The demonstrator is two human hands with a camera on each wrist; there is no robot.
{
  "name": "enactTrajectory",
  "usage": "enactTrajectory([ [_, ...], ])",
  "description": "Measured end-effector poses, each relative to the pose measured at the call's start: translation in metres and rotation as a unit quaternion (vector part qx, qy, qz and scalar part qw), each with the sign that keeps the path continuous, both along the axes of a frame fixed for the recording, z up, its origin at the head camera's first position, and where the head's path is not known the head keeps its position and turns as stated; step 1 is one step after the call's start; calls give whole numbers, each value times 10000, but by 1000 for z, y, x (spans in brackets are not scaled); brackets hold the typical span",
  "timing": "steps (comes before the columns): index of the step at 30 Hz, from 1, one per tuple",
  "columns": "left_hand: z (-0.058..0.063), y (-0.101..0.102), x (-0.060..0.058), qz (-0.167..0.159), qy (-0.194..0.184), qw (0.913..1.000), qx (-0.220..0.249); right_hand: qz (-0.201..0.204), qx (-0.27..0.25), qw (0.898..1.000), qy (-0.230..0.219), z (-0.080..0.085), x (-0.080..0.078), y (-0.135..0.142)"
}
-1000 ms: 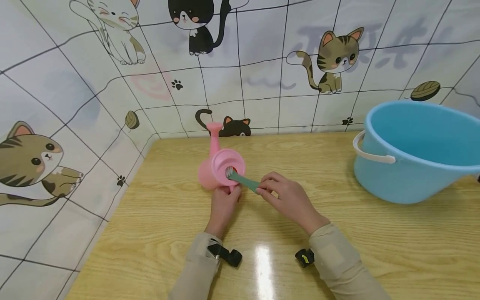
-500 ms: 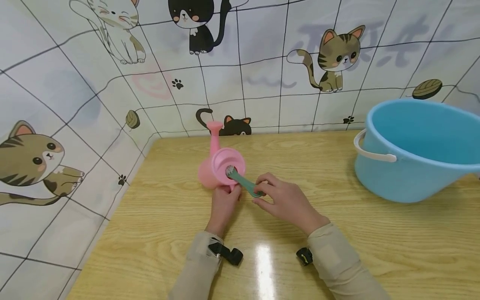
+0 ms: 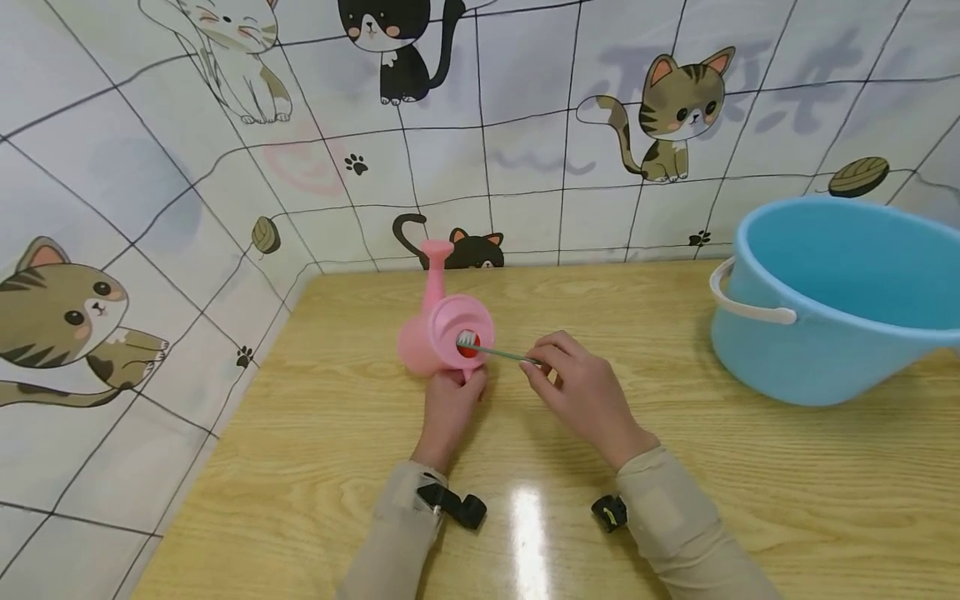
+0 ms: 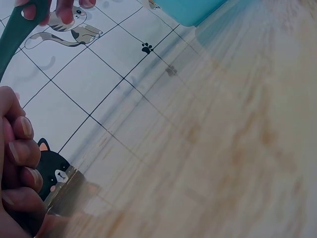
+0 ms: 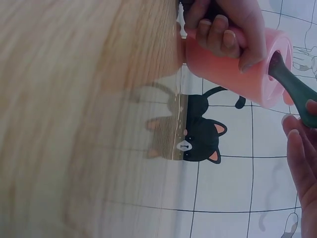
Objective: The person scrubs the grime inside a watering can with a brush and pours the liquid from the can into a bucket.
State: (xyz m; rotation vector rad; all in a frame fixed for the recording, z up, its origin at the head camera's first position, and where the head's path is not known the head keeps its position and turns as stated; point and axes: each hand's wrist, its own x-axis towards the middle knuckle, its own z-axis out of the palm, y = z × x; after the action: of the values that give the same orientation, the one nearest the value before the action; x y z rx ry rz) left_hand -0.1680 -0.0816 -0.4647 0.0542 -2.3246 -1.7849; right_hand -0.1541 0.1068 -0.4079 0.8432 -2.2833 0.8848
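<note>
A pink watering can (image 3: 420, 346) stands at the table's back left, its spout toward the wall. My left hand (image 3: 450, 412) grips its handle, fingers curled as the left wrist view shows too. Between the thumb and fingers of my right hand (image 3: 581, 392) is the end of a green toothbrush (image 3: 504, 354). Its white-bristled head sits in the can's round top opening, in front of a red patch inside. In the right wrist view, the toothbrush (image 5: 294, 91) slants out of the can's mouth (image 5: 277, 64).
A light blue bucket (image 3: 795, 358) with a white handle (image 3: 750, 312) stands at the right on the wood-grain table (image 3: 315, 467). Behind and to the left rises a white wall (image 3: 525, 167) with cat drawings. Black camera mounts (image 3: 457, 507) are strapped to both wrists.
The toothbrush has rolled from flat to edge-on, its bristles now showing, and its handle end has swung away from me with the right fingers. The can has shifted slightly right.
</note>
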Motion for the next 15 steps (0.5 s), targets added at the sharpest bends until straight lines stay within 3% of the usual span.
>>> enactTrajectory([
  [2, -5, 0, -2, 0, 29, 10000, 7, -15, -100, 9999, -75, 0, 0, 0],
  [15, -2, 2, -3, -40, 71, 9999, 85, 149, 4, 9993, -350, 1, 1, 0],
])
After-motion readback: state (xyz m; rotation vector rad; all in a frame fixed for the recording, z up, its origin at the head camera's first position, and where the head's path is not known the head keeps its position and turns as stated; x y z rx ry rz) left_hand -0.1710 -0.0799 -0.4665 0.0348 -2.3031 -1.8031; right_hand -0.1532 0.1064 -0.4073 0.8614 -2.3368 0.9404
